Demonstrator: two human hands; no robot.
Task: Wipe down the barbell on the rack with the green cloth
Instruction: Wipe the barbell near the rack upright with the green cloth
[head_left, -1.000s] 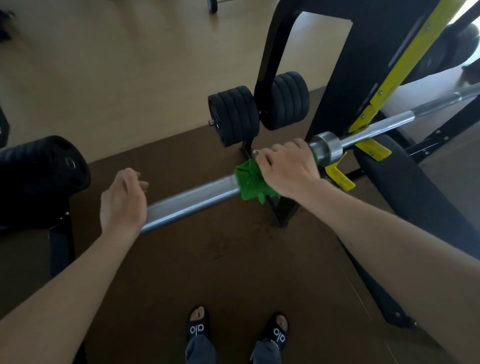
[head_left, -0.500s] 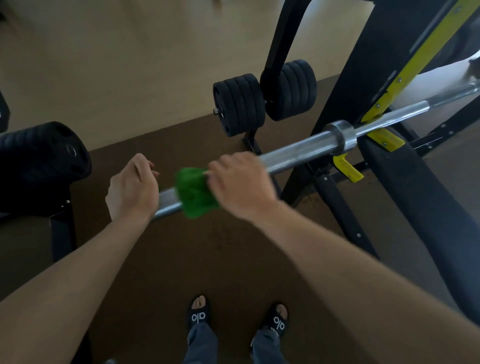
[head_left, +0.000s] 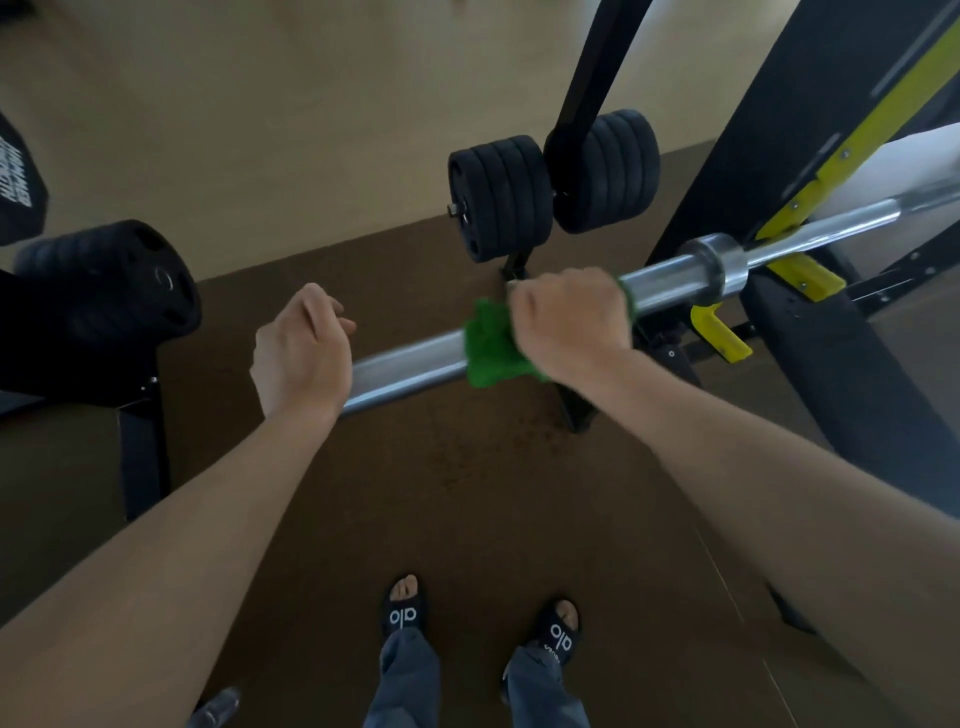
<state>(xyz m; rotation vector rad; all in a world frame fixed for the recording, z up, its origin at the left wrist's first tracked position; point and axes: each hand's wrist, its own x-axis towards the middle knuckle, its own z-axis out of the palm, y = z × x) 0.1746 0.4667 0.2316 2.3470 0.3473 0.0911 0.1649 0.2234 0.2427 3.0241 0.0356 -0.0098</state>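
Note:
A silver barbell (head_left: 670, 280) lies across the black and yellow rack (head_left: 802, 275), its sleeve running down to the left. My right hand (head_left: 569, 319) is wrapped around the middle of the sleeve, gripping the green cloth (head_left: 488, 345) against the metal; the cloth bunches out on the left side of my fist. My left hand (head_left: 301, 353) is closed over the free end of the sleeve, hiding the tip. The collar (head_left: 719, 265) sits just right of my right hand.
Stacks of black weight plates (head_left: 501, 200) hang on storage pegs behind the bar. A large black plate (head_left: 111, 283) sits on a stand at the left. A black bench (head_left: 857, 374) lies at the right. My sandalled feet (head_left: 405, 613) stand on the brown mat.
My right hand slid the cloth left along the sleeve toward my left hand, then back to the right toward the collar. My left hand stayed on the sleeve's end.

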